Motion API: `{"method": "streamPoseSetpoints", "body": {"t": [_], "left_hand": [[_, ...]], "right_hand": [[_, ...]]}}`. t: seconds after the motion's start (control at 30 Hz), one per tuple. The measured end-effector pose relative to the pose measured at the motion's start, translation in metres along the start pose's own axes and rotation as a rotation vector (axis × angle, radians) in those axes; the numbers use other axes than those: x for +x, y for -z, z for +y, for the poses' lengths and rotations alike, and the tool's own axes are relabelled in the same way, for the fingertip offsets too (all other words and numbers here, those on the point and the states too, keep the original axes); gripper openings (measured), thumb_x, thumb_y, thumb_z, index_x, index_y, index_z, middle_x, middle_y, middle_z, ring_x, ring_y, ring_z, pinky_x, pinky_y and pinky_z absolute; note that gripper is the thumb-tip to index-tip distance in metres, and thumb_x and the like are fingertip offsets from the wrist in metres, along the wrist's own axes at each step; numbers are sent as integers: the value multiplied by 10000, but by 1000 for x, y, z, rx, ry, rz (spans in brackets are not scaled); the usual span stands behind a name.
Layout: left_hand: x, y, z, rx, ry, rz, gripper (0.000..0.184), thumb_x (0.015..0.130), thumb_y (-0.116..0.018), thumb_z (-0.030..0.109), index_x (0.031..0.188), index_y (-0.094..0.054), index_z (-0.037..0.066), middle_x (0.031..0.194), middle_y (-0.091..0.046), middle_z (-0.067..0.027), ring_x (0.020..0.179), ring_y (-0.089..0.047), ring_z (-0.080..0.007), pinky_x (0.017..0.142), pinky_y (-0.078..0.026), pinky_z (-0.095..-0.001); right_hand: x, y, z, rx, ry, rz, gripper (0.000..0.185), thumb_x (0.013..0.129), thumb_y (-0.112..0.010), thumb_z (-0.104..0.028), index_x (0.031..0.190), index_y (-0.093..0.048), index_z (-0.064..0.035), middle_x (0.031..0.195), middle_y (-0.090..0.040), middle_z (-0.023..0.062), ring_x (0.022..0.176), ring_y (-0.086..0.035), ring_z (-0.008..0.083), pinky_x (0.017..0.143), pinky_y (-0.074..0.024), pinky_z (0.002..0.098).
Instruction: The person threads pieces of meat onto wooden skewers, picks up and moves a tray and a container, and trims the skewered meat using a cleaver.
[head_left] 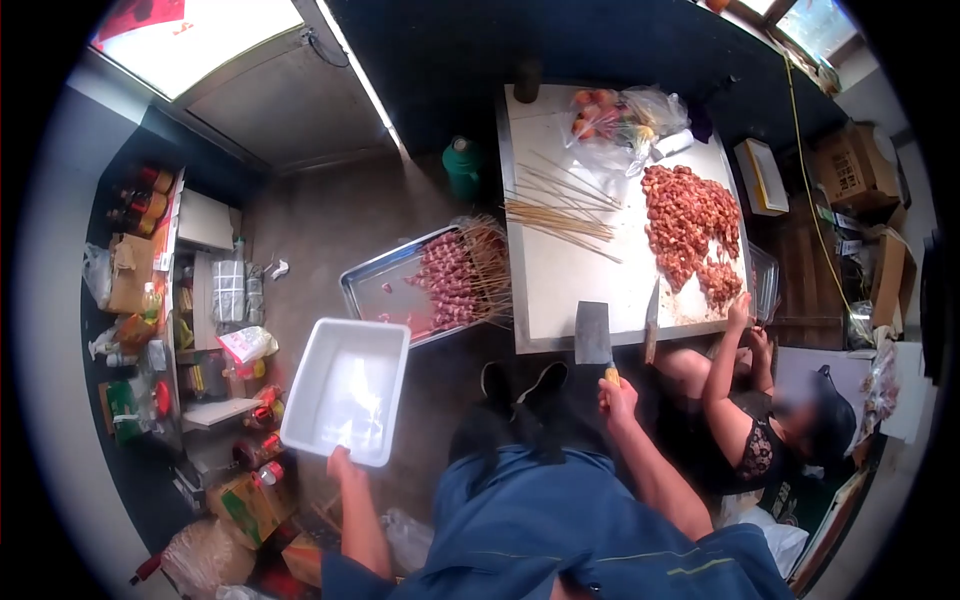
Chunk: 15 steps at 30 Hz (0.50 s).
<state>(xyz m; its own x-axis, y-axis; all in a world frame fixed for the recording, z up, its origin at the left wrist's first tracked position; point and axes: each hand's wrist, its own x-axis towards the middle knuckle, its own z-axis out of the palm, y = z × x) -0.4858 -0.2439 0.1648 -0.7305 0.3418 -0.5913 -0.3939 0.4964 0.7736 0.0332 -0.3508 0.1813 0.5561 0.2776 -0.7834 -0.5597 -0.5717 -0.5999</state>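
My left hand (342, 462) grips the near rim of a white plastic tub (345, 385), held tilted over the floor; no contents show in it. In my right hand (618, 398) is a cleaver (593, 333), its fingers wrapped round the wooden handle and its broad blade up by the table's near edge. Pieces of raw meat (690, 225) lie heaped on the white table (560, 290). Left of the heap are loose wooden skewers (560, 220). A long knife (652, 320) rests at the table's front edge. Skewered meat (445, 280) fills part of a metal tray (375, 285) beside the table.
A seated person (745, 420) at the right has hands by the meat at the table corner. A green thermos (462, 168) stands on the floor behind the tray. Plastic bags (630, 125) lie at the table's back. Cluttered shelves (175, 320) line the left wall; boxes (858, 165) stand at right.
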Motion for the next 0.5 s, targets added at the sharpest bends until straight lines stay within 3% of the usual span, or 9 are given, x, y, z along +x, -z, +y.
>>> {"method": "streamPoseSetpoints", "body": {"t": [0.33,0.37,0.5], "left_hand": [[-35,53,-25,-137,69,55,437,603,-495,-17,1036,-541,-57,998,-588,-144,884,-629,-333,716,-573,-473],[-43,52,-23,-136,63,56,437,603,-495,-17,1036,-541,-57,998,-588,-144,884,-629,-333,716,-573,-473],[-72,42,-18,-137,66,44,461,614,-491,-12,1072,-533,-36,1021,-580,-140,922,-613,-334,760,-561,-477]], "right_hand": [[57,1,-10,22,-68,-50,148,821,-665,-133,917,-563,-85,618,-510,16,448,-441,92,410,-373,245],[63,3,-8,56,-83,-57,225,800,-689,-121,998,-596,-65,599,-536,19,435,-473,94,394,-371,242],[80,14,0,60,-105,-88,238,806,-691,-127,1016,-596,-71,609,-543,21,448,-483,96,401,-380,241]]}}
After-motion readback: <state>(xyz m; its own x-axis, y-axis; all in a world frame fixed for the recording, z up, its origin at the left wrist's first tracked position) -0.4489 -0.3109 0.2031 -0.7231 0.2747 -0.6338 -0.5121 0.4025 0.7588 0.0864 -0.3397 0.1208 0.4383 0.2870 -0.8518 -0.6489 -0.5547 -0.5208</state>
